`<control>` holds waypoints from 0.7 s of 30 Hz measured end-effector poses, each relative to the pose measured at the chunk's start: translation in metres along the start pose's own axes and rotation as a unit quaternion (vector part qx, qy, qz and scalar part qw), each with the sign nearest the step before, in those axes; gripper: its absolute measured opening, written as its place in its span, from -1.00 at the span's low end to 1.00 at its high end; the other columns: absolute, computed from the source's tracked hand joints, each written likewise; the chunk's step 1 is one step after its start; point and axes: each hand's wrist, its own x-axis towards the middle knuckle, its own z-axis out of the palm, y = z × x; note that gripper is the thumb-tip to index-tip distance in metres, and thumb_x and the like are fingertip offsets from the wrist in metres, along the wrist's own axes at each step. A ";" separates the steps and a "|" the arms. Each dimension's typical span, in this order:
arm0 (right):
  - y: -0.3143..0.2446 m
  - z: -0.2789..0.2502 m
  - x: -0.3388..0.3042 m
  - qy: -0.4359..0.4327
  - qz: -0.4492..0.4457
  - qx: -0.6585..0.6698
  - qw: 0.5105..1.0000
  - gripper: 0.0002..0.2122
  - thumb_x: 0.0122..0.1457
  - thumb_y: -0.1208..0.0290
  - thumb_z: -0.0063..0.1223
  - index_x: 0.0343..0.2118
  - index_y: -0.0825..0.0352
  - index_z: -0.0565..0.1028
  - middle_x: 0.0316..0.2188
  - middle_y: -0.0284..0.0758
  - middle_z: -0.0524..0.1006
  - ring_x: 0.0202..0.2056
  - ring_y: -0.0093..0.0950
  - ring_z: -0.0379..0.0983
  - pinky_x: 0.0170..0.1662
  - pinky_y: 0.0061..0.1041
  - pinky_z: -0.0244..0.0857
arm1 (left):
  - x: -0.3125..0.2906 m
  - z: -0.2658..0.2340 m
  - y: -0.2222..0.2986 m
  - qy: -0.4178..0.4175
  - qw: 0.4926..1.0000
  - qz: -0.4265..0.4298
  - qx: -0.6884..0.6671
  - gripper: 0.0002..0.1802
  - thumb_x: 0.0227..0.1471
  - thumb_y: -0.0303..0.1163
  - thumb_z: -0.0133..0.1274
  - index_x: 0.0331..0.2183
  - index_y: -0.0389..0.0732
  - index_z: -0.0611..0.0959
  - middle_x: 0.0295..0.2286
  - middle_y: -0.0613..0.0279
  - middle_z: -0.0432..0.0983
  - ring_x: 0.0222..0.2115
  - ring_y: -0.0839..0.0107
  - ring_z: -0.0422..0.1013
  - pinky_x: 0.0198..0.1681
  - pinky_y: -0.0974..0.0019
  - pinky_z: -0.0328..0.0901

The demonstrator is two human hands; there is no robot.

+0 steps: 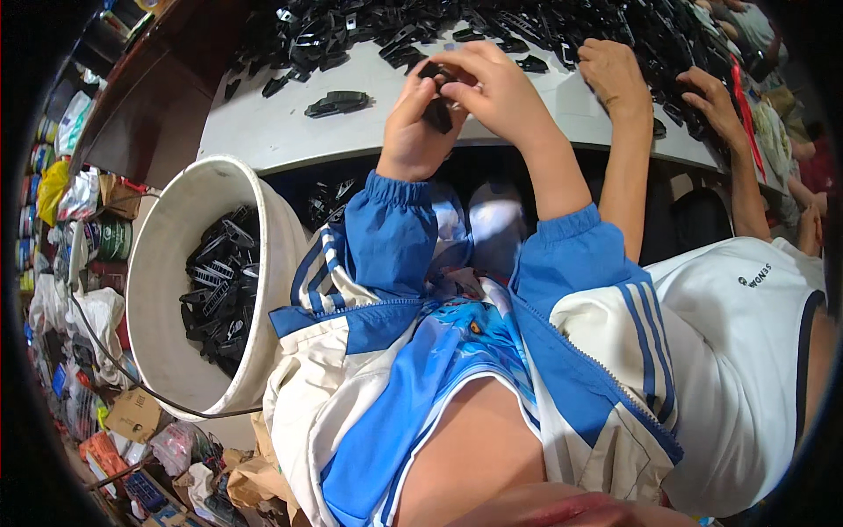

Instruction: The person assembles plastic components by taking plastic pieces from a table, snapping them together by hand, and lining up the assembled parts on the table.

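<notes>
Gripping one black plastic piece (435,112), the left hand (413,130) and right hand (493,88) curl their fingers around it near a white table (263,132) strewn with similar pieces (337,104).

Wht tbl (263,132), pale smooth top. Blk plastic pcs (527,16) heaped along the far side, thickest mid & R, overlapping at all angles; some flash silvery bits. Heap thins out toward the L end, w/ a few strays (275,85) lying apart on bare top. One long pc (337,104) sits alone btwn heap & front edge, approx. parallel to that edge. Red strip (746,123) at far R end; can't tell if it's lying on tbl or hanging.
</notes>
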 end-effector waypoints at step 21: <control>0.054 -0.031 -0.040 0.175 0.329 -0.043 0.927 -0.71 -0.28 0.56 -0.30 -0.37 0.29 0.19 -0.56 -0.19 0.35 -0.47 -0.20 0.27 -0.41 -0.36 0.11 | 0.225 -0.028 -0.042 -0.304 0.301 0.044 0.903 -0.70 -0.34 -0.36 -0.10 -0.39 -0.13 0.44 -0.42 0.21 0.33 -0.40 0.24 0.27 -0.35 0.31 0.18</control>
